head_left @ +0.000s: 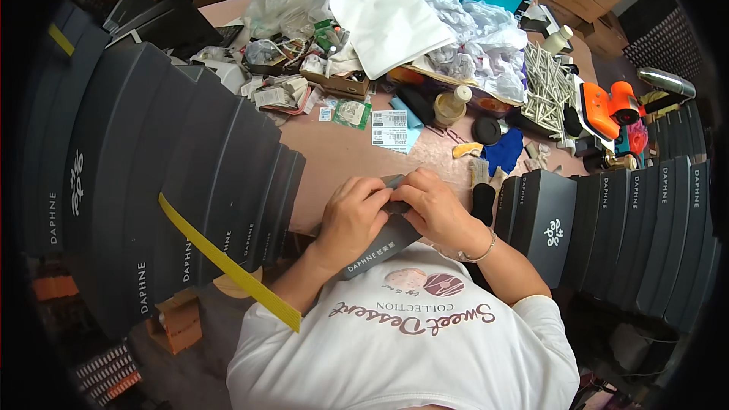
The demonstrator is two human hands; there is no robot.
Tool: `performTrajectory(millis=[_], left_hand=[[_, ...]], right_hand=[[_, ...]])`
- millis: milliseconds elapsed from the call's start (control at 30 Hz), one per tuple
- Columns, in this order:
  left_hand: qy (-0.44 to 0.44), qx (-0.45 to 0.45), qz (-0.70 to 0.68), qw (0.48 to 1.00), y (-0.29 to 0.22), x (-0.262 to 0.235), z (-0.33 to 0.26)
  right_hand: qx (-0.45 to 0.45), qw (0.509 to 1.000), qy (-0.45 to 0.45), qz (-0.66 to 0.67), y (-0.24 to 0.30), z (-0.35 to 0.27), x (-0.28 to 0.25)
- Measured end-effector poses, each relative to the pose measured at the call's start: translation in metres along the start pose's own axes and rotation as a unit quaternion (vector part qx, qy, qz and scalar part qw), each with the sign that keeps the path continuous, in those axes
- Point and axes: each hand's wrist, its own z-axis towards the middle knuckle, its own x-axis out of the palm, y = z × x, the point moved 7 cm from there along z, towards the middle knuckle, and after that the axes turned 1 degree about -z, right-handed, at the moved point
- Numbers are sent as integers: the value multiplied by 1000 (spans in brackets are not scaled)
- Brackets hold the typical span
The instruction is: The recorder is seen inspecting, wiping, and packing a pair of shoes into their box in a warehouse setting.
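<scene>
A dark grey shoebox [399, 237] lies against my shirt at the near edge of the pink table. Over its far end my two hands meet, fingertips almost together. My left hand [351, 216] is closed, its thumb and fingers pinched. My right hand [434, 211] comes from the other side, fingers bent and also pinched, with a bracelet on the wrist. Between the fingertips sits a small dark item [396, 207], mostly covered by the fingers; I cannot tell its kind. Beyond the hands lies a sheet of printed labels [389, 129].
Dark shoeboxes [205, 159] are stacked high at left, with a yellow strap [228, 262] across them; more boxes [543, 216] stand at right. Farther back are white paper sheets [391, 19], a glue-like bottle [452, 105], white sticks [545, 91] and an orange tool [607, 106].
</scene>
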Motion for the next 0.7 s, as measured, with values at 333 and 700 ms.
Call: performTrajectory(millis=[333,700], left_hand=[[-39,-48,-41,997,24,0,11],[-15,-75,-61,995,20,0,16]], right_hand=[[128,947,-13,296,-64,-18,-3],[103,951,-51,288,-56,-11,13]])
